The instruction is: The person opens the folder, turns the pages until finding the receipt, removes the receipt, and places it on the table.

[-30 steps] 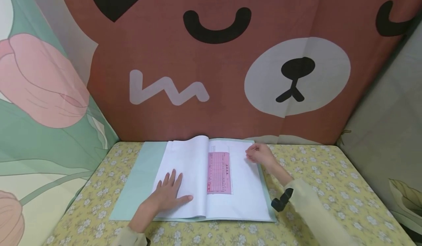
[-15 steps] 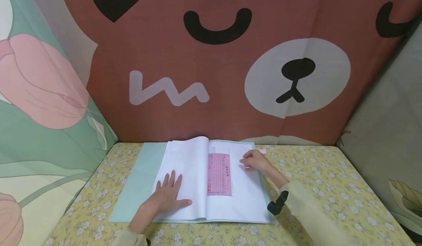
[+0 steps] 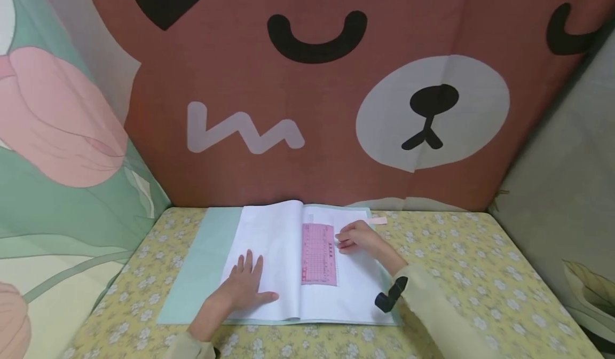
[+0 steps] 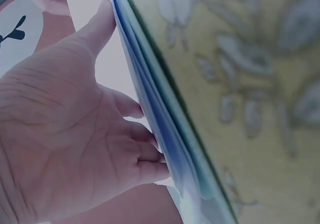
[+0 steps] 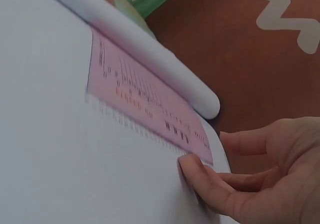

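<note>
A pink printed form slip (image 3: 319, 255) lies on the white right page (image 3: 355, 300) of an open booklet with a pale green cover (image 3: 202, 263). My left hand (image 3: 242, 287) rests flat on the left page (image 3: 276, 231), fingers spread and thumb out. In the left wrist view the left hand (image 4: 90, 119) lies against the page near the booklet's edge. My right hand (image 3: 360, 239) is at the slip's right edge, near its upper corner. The right wrist view shows the right hand (image 5: 260, 174) with thumb and fingers apart, fingertips close to the pink slip (image 5: 150, 98), nothing gripped.
A pale pink tab (image 3: 377, 220) sticks out past the right page's upper edge. The booklet lies on a yellow floral tablecloth (image 3: 461, 284). A brown bear-print curtain (image 3: 336, 177) hangs behind it, with printed cloths at both sides.
My right hand has moved left across the right page, from its outer edge to the slip. The pink tab has come into sight behind it. The left hand stays in place.
</note>
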The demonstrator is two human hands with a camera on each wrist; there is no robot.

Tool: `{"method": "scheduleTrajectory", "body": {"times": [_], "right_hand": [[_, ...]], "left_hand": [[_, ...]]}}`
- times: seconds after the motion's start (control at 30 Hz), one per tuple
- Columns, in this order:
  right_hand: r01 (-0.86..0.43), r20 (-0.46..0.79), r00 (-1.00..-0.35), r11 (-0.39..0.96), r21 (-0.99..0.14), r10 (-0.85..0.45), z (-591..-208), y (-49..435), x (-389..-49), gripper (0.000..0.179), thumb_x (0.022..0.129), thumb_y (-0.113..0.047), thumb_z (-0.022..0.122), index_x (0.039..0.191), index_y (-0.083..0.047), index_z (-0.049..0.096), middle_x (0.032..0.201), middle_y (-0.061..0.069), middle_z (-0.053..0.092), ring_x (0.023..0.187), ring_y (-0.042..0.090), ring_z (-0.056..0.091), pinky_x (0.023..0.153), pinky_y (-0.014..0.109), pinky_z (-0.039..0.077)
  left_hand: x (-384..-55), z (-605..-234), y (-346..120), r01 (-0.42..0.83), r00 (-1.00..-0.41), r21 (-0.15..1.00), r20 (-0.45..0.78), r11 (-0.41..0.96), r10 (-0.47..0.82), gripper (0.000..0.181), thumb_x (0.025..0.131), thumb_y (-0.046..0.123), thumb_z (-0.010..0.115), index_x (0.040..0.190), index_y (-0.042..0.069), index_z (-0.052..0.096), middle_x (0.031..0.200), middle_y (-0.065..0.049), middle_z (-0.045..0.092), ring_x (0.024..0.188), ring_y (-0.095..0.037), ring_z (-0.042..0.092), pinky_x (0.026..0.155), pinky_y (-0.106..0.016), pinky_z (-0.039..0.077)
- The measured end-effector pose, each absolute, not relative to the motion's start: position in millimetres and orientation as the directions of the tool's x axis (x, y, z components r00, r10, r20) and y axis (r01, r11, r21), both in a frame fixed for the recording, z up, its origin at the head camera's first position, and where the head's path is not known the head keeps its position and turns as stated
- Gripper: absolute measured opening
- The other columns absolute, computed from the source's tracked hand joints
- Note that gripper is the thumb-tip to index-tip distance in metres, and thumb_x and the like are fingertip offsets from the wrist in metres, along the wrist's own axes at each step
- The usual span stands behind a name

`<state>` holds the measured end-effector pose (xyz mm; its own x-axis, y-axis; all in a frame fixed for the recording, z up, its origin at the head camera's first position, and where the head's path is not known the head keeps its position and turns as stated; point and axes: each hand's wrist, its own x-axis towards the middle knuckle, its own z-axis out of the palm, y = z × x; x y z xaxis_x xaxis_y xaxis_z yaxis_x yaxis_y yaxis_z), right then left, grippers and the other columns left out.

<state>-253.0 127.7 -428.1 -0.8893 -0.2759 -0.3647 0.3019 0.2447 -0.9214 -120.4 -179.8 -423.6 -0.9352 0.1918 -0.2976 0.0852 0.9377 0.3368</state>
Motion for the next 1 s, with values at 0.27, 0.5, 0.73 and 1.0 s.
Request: {"method": "scheduleTrajectory", "body": {"times": [0.27, 0.5, 0.73, 1.0], "right_hand": [[0.398, -0.424, -0.87, 0.15, -0.905, -0.251, -425.0, 113.7, -251.8, 0.037, 0.096, -0.005, 0.069, 0.126, 0.014, 0.055, 0.087, 0.011, 0.072, 0.073, 0.016, 0.07, 0.072, 0.03, 0.063], [0.377, -0.4, -0.881, 0.137, -0.916, -0.252, -423.9, 105.6, -247.0, 0.042, 0.096, -0.006, 0.073, 0.13, 0.012, 0.054, 0.097, 0.014, 0.072, 0.079, 0.018, 0.069, 0.071, 0.029, 0.062], [0.345, -0.388, -0.891, 0.205, -0.916, -0.235, -430.0, 100.7, -243.9, 0.025, 0.096, -0.002, 0.07, 0.118, 0.007, 0.061, 0.099, 0.015, 0.07, 0.08, 0.02, 0.066, 0.066, 0.027, 0.058], [0.333, -0.381, -0.893, 0.22, -0.917, -0.238, -432.7, 93.6, -244.1, 0.023, 0.096, -0.001, 0.07, 0.117, 0.006, 0.064, 0.098, 0.014, 0.071, 0.078, 0.02, 0.065, 0.064, 0.026, 0.056]], "left_hand": [[-120.1, -424.1, -178.3, 0.103, -0.929, 0.336, -0.303, 0.936, 0.211, 0.1, 0.093, 0.061, 0.068, 0.16, -0.003, 0.03, 0.165, -0.037, 0.008, 0.151, -0.058, 0.005, 0.121, -0.068, 0.016], [-117.2, -421.1, -178.0, 0.166, -0.929, 0.373, -0.252, 0.913, 0.272, 0.091, 0.097, 0.052, 0.067, 0.159, -0.004, 0.032, 0.167, -0.033, 0.013, 0.152, -0.055, 0.01, 0.121, -0.068, 0.019], [-115.7, -421.8, -178.9, 0.179, -0.909, 0.394, -0.284, 0.902, 0.304, 0.097, 0.095, 0.055, 0.069, 0.161, -0.002, 0.028, 0.168, -0.032, 0.009, 0.153, -0.054, 0.007, 0.122, -0.065, 0.016], [-111.8, -424.3, -195.1, 0.15, -0.914, 0.401, -0.292, 0.904, 0.281, 0.102, 0.088, 0.059, 0.075, 0.162, 0.004, 0.031, 0.17, -0.026, 0.012, 0.155, -0.05, 0.009, 0.117, -0.076, 0.011]]}}
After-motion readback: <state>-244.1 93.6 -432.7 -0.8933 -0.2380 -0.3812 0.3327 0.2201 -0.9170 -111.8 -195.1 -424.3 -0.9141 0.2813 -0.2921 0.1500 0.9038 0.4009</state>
